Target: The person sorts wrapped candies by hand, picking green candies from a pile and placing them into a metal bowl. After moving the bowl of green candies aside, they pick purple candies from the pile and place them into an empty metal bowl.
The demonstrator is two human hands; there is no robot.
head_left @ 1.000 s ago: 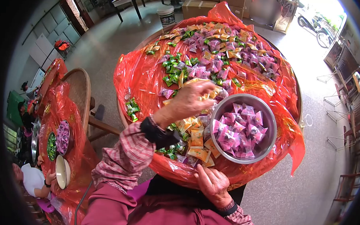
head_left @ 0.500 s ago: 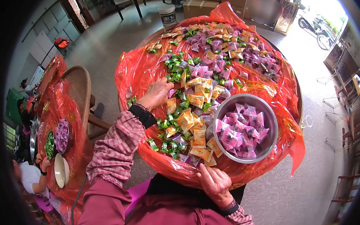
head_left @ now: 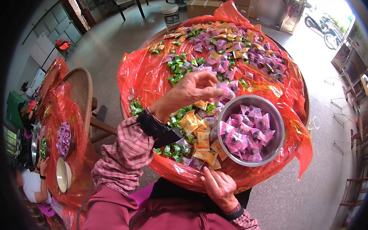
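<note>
My left hand (head_left: 195,90) is raised over the packets, its fingers curled and a blurred purple packet (head_left: 224,90) at the fingertips. Below and right of it, a round metal bowl (head_left: 279,138) holds many purple packets (head_left: 248,133). Around the hand lie green packets (head_left: 177,64) and orange packets (head_left: 202,139), mixed with more purple ones. My right hand (head_left: 220,188) pinches the edge of the red plastic sheet (head_left: 182,171) at the near rim of the round table.
To the left stands a second table (head_left: 84,85) with red plastic, a bowl of purple packets (head_left: 64,139), a cream basin (head_left: 63,175) and green packets. A person's arm (head_left: 42,185) reaches there. Beyond the main table are a white bucket (head_left: 170,15) and cardboard boxes (head_left: 200,9); chairs line the right.
My left hand has moved right and up from the green packets toward the bowl, now with a purple packet at its fingertips. My right hand stays at the sheet's edge.
</note>
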